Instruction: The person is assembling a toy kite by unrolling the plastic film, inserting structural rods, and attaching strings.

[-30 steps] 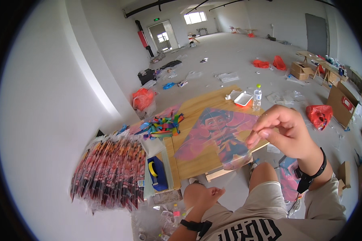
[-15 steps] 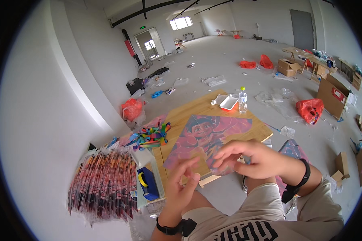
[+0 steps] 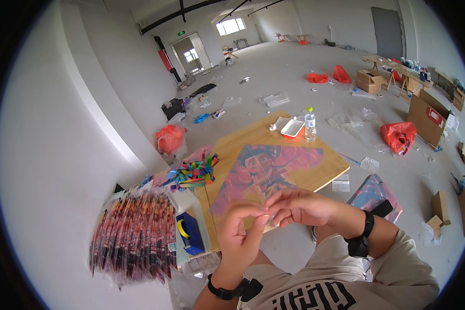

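Note:
My left hand (image 3: 241, 227) and my right hand (image 3: 305, 206) meet above the near edge of the table. Thumbs and fingertips are pinched together at one spot, and whatever sits between them is too small to make out. Beneath and beyond them a thin printed kite (image 3: 281, 160), pink and purple with a cartoon figure, lies flat on the wooden table (image 3: 232, 139). A slim rod runs along its middle. My hands cover its near part.
To the left are rainbow ribbons (image 3: 194, 173), a blue tape dispenser (image 3: 192, 238) with yellow tape, and a stack of plastic-wrapped kites (image 3: 134, 232). A water bottle (image 3: 310, 126) and a white tray (image 3: 293, 128) stand at the far edge. Another printed sheet (image 3: 372, 194) lies right.
My hands were apart with fingers loosely spread; now they have come together, fingertips touching. The right hand moved left and down. The kite stays on the table.

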### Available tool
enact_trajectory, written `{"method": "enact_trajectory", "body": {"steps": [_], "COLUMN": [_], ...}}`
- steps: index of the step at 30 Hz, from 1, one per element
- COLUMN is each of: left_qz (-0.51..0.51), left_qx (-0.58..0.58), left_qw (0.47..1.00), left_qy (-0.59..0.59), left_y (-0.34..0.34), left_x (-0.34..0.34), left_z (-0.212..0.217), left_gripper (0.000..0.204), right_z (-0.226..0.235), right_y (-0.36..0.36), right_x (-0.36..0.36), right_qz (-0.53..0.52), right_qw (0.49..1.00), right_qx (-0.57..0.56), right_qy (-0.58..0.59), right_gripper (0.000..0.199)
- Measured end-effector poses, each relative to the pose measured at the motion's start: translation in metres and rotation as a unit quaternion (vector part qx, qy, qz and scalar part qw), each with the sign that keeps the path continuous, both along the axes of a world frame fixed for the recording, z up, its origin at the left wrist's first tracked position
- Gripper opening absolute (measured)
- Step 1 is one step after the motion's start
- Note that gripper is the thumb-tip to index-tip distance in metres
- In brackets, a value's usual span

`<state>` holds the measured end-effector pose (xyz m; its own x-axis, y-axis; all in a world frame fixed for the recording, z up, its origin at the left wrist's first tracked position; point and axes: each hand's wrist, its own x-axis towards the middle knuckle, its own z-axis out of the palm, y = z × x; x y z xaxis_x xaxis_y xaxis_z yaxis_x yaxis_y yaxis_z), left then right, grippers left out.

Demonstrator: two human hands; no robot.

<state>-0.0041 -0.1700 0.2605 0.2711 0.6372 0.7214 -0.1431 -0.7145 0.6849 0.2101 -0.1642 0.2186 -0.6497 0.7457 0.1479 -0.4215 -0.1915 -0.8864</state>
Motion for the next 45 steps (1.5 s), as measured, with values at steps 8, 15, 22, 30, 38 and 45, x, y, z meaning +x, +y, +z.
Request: {"method": "enact_trajectory", "body": {"steps": [8,15,22,30,38,45], "left_qz": [0.042,0.116,0.176,0.2,0.19,0.18], "left_qx": [-0.092,-0.038,-0.041,-0.029,-0.028,-0.032], "left_qw": [0.995,0.991,0.98,0.972,0.971,0.97], "left_qy": [-0.014,-0.047,-0.086,-0.119,-0.142,-0.162], "left_y": [-0.001,0.02,0.034,0.045,0.056,0.05], "left_x": [-0.003,-0.016,-0.029,-0.032,-0.042,-0.041], "left_z": [0.021,0.023,0.02,0.014,0.012,0.02], "left_gripper": [0.022,0.024,0.024,0.021,0.023,0.023], "right_z": [-0.133,-0.154,-0.176,-0.194,-0.196,-0.19], "right_y": [-0.009,-0.054,-0.082,-0.091,-0.099,-0.106], "right_x": [0.005,0.015,0.031,0.035,0.036,0.038], "right_qz": [-0.051,0.034,-0.04,-0.204,-0.267,-0.312], "right_qw": [0.994,0.996,0.994,0.963,0.958,0.926], "right_qx": [-0.087,-0.054,-0.088,-0.153,-0.105,-0.211], "right_qy": [-0.034,-0.063,-0.041,0.087,-0.021,0.037], "right_gripper": [0.05,0.068,0.042,0.022,0.02,0.025]}}
